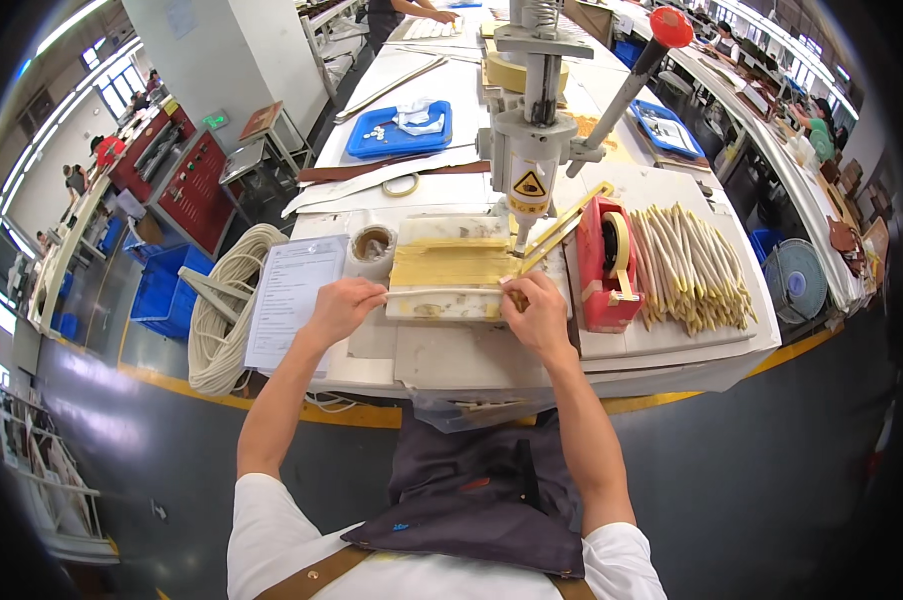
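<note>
My left hand (346, 308) pinches one end of a short white cord (442, 292), held level along the near part of a pale work block (442, 309). Fingers of my right hand (539, 314) close round the other end. Yellow tape (447, 262) covers the middle of the block behind the cord. Just beyond my right hand, the narrow tip of a hand press (529, 185) comes down close to the block, its lever topped by a red knob (671, 27). A yellow strip (562, 232) slants up and away from the block beside it.
Right of the block stand a red tape dispenser (604, 300) and a pile of cut white cords with yellow ends (690, 265). Leftward are a tape roll (373, 246), a printed sheet (295, 300) and a large cord coil (212, 330). A blue tray (400, 146) lies farther back.
</note>
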Motion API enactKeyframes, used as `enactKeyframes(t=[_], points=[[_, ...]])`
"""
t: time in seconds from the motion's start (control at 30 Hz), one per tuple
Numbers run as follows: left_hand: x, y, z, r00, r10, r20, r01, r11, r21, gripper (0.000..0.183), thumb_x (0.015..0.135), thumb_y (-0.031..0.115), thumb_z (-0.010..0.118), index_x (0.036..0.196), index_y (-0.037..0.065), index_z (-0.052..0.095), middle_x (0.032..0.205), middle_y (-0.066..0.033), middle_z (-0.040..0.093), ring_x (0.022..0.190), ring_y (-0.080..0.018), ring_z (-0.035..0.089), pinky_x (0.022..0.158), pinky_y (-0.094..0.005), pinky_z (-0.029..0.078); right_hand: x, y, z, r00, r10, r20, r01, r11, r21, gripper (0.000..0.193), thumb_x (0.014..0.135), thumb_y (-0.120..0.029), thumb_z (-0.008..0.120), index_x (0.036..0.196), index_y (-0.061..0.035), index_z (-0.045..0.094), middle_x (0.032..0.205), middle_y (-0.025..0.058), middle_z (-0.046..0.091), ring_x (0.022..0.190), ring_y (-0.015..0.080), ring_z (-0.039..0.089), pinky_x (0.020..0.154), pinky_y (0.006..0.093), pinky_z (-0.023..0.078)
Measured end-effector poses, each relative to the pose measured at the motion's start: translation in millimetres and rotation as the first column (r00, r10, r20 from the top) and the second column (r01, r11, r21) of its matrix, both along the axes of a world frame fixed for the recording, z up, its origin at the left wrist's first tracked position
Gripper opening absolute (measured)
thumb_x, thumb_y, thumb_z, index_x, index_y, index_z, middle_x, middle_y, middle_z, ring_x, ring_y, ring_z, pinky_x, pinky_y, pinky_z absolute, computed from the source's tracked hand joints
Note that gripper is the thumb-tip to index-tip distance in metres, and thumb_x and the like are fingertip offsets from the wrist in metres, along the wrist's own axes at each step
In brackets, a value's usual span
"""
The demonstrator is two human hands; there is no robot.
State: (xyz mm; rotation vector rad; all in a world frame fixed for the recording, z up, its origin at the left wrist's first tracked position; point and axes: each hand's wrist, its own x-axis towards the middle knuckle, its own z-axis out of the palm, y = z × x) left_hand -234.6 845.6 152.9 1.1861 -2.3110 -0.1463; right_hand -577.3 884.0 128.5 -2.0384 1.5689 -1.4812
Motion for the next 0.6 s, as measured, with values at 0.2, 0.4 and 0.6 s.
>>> enactKeyframes(t=[0.2, 0.4, 0.6], points=[[-3, 3, 5, 1.000, 0.026, 0.004, -0.027, 0.997, 0.076, 0.014, 0.088, 0.020, 0.070, 0.093, 0.008, 0.076, 0.089, -0.0079, 0.073, 0.083, -0.0278, 0.068, 0.072, -0.0367, 0.053, 0, 0, -1, 1.000, -0.004, -0.010, 0.004, 1.000, 0.010, 0.010, 0.077, -0.007, 0.072, 0.087, -0.0067, 0.072, 0.088, 0.0085, 0.066, 0.087, 0.0299, 0.065, 0.076, 0.0402, 0.053], [-8, -2, 2, 1.000, 0.024, -0.002, -0.024, 0.998, 0.064, 0.015, 0.087, 0.020, 0.072, 0.094, 0.007, 0.075, 0.087, -0.0087, 0.072, 0.080, -0.0299, 0.067, 0.071, -0.0369, 0.053, -8, 10, 9, 0.998, 0.021, -0.052, -0.017, 0.996, 0.084, 0.026, 0.077, -0.009, 0.072, 0.102, -0.0060, 0.073, 0.100, 0.0125, 0.068, 0.091, 0.0283, 0.066, 0.081, 0.0385, 0.054], [-5, 28, -1, 0.894, 0.216, -0.394, -0.093, 0.947, 0.309, 0.010, 0.088, 0.008, 0.069, 0.093, 0.000, 0.074, 0.078, -0.0082, 0.070, 0.068, -0.0172, 0.063, 0.064, -0.0291, 0.050, -73, 58, 105, 0.955, -0.173, 0.239, 0.160, 0.984, 0.074, 0.021, 0.084, -0.013, 0.070, 0.102, -0.0013, 0.073, 0.095, 0.0163, 0.070, 0.061, 0.0192, 0.065, 0.062, 0.0312, 0.054]])
